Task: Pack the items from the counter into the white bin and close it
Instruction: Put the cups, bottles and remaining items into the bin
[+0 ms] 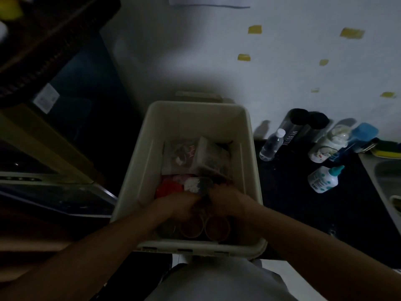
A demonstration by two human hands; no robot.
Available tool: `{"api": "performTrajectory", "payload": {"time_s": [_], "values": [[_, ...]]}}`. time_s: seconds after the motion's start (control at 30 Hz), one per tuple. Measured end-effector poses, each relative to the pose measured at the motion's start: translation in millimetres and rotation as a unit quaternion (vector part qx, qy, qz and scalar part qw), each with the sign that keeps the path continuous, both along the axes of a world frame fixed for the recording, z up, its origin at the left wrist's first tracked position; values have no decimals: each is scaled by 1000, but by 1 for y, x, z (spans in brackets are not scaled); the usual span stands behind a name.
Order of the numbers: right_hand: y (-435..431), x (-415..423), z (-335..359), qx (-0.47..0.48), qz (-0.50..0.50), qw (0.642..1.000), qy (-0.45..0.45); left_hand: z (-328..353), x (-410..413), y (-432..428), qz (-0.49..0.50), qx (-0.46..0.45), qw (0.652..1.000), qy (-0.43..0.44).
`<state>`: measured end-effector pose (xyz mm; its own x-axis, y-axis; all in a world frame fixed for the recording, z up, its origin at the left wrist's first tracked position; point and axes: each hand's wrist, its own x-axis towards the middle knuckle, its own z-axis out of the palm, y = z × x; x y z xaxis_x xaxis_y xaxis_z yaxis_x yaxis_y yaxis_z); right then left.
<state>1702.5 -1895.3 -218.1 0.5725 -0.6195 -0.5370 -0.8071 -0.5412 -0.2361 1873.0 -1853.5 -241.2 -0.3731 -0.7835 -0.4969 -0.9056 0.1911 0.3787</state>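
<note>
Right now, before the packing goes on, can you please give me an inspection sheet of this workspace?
Surface: dark counter, steel sink at its right.
Job's things: white bin open, no lid on it; packets and round cups inside.
Clutter: water bottle, teal-capped bottle, black-capped bottle on the counter, right of the bin.
Grippers: left hand and right hand inside the bin, close together; grip too dim to tell.
Cables: nothing seen.
Surroundings: white wall with yellow tape pieces.

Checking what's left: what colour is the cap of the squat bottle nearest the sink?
Teal cap on a white bottle; head view.
</note>
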Motion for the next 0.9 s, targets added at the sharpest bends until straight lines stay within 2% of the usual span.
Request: {"api": "performTrajectory", "payload": {"time_s": [0.27, 0.57, 0.67, 0.9], "values": [[-33, -16, 48, -81, 39, 996, -22, 44, 0, -34, 31, -59, 992, 107], [-56, -46, 68, -230, 45, 969, -74, 88, -34, -74, 25, -179, 980, 86], [-62, -65, 75, -227, 23, 966, -118, 92, -48, -82, 25, -230, 970, 76], [-78, -145, 84, -214, -76, 951, -208, 102, -111, -98, 19, -291, 944, 151]]}}
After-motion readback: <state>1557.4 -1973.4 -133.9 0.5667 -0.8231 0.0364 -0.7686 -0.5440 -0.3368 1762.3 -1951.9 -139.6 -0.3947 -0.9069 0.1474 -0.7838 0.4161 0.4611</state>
